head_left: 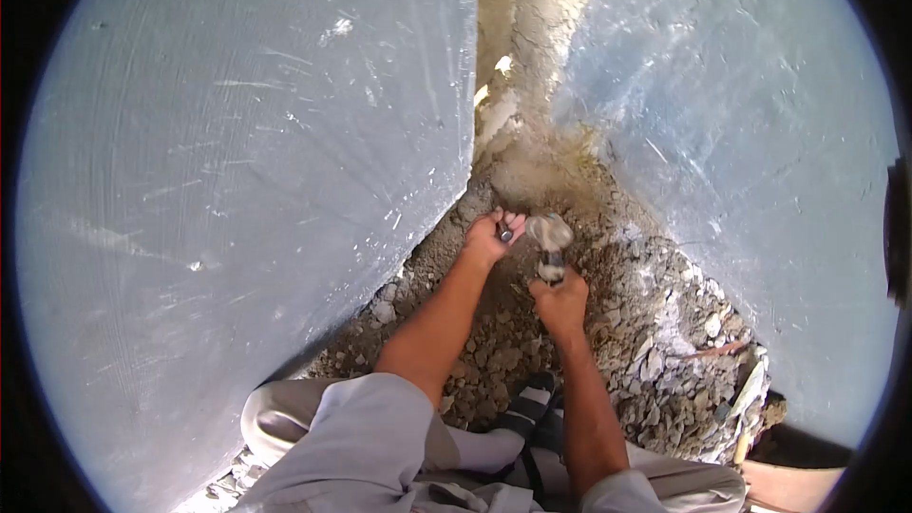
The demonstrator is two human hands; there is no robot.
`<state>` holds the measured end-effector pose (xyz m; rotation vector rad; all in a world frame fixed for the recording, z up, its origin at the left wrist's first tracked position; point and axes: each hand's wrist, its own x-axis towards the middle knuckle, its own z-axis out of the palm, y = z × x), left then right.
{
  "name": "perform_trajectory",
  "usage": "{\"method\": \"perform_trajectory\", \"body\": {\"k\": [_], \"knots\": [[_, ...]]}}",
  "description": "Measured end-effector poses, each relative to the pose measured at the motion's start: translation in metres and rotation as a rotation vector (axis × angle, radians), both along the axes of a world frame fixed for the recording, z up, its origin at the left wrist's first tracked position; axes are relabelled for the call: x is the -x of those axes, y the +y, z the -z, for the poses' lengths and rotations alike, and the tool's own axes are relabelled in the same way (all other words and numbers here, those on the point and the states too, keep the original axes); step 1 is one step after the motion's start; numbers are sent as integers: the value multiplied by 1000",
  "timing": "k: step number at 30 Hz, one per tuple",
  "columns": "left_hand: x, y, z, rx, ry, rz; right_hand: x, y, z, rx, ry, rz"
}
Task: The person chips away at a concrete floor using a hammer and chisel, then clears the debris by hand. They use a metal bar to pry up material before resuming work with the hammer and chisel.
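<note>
My left hand [485,237] is wrapped round a chisel [505,235]; its round metal end pokes up out of my fingers and the lower part is hidden. Beside it on the right, my right hand [561,302] grips the handle of a hammer [549,232]. The hammer's head is smeared by motion and sits just right of the chisel's end. Both hands are low in the corner, over broken earth and rubble [499,337] at the foot of a rough, bare strip of wall [546,28].
A grey painted wall [256,152] rises close on the left, and another bluish-grey wall [750,133] on the right. Loose stones [646,389] are heaped at the right. My sandalled foot [525,406] rests on the rubble between my bent knees. A brown rim [796,483] shows at bottom right.
</note>
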<state>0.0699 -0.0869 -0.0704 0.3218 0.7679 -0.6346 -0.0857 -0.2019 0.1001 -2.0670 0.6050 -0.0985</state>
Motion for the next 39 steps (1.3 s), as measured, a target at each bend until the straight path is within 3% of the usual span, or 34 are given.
{"method": "perform_trajectory", "body": {"k": [1, 4, 8, 14, 20, 21, 24, 25, 28, 30, 31, 35, 37, 39], "knots": [[4, 9, -11, -45, -4, 16, 5, 5, 1, -198, -25, 50], [13, 7, -38, -244, -32, 103, 9, 13, -25, -309, -241, 47], [17, -8, -60, -199, -105, 215, 5, 10, -55, -341, -241, -4], [22, -25, -65, -55, -92, 122, 27, -2, -64, -173, -148, -58], [10, -36, -74, 118, -25, 15, 26, 0, -104, -216, -321, 20], [6, -36, -73, 147, -9, 6, 34, -8, -91, -179, -349, 37], [6, -28, -78, 80, 29, -33, 29, -2, -110, 314, -379, -126], [5, -27, -76, 95, 51, -53, 21, 5, -93, 276, -457, 13], [5, -27, -56, 199, 46, -50, -5, -27, -2, 383, -207, -289], [7, -27, -21, 328, -40, 16, -7, -7, -18, 243, 4, -230], [10, -29, -23, 139, -19, -10, -13, 6, -28, 171, 101, -203], [-1, -38, -5, 347, -60, -36, 4, 28, -89, -81, -389, -75], [8, -32, -40, 279, 9, -98, 22, 11, -79, 155, -433, -79], [6, -27, -67, 213, 92, -161, 10, 6, -69, 223, -326, -71]]}}
